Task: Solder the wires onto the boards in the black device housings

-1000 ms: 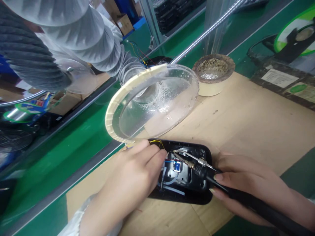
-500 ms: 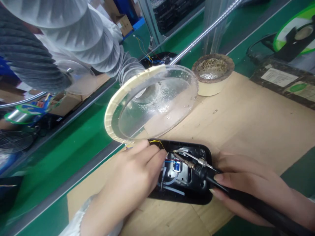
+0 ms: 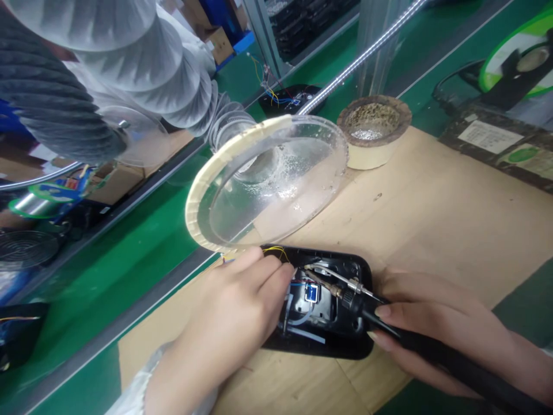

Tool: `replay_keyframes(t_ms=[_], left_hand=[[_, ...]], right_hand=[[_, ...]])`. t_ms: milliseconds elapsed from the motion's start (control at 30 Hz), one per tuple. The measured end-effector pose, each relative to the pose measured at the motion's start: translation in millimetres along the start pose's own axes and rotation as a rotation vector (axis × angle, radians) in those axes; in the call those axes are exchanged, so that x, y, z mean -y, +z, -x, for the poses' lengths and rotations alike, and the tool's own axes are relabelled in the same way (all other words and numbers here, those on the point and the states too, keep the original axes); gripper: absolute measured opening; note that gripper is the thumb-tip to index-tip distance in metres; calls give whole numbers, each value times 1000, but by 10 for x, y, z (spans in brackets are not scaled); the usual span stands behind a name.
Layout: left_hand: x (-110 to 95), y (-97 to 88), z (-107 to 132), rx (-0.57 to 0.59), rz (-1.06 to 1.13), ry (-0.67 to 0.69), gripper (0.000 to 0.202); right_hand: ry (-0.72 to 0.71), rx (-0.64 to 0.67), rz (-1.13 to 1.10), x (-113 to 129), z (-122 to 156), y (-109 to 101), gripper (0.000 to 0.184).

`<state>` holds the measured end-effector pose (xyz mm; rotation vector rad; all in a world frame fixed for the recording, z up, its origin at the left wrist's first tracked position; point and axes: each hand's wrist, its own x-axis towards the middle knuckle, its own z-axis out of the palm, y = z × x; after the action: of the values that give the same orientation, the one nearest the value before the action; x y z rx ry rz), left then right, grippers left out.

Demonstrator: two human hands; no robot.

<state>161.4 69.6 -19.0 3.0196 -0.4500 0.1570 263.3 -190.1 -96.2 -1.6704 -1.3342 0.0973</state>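
My right hand (image 3: 432, 328) is closed around the black handle of a soldering iron (image 3: 380, 323). A thin metal tube runs along its shaft, and both point left toward my left fingertips. Beneath the tip lies a black plastic housing (image 3: 345, 340) holding a small blue-and-white component (image 3: 311, 293), thin wires and a pale flat strip (image 3: 306, 332). My left hand (image 3: 237, 311) covers the housing's left side with its fingers pinched together near the tip. What they pinch is hidden. Yellow wires (image 3: 276, 249) loop out at the housing's upper edge beside my knuckles.
A clear round fume hood (image 3: 276, 202) with a taped rim stands just beyond the housing, on a grey duct (image 3: 228, 118). Behind are a round pot (image 3: 374, 124) and a green solder reel (image 3: 527, 52). A green conveyor (image 3: 142, 230) runs along the left.
On the conveyor, another black housing with wires behind the hood has shifted to the right, and a dark part at the far left shows more. My hands and the iron are almost still.
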Motion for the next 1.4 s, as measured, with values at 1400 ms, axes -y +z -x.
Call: replay_keyframes(t_ms=[1400], left_hand=[[-9, 4, -1, -6, -20, -5, 22]], right_hand=[[35, 41, 8, -10, 13, 31, 17]])
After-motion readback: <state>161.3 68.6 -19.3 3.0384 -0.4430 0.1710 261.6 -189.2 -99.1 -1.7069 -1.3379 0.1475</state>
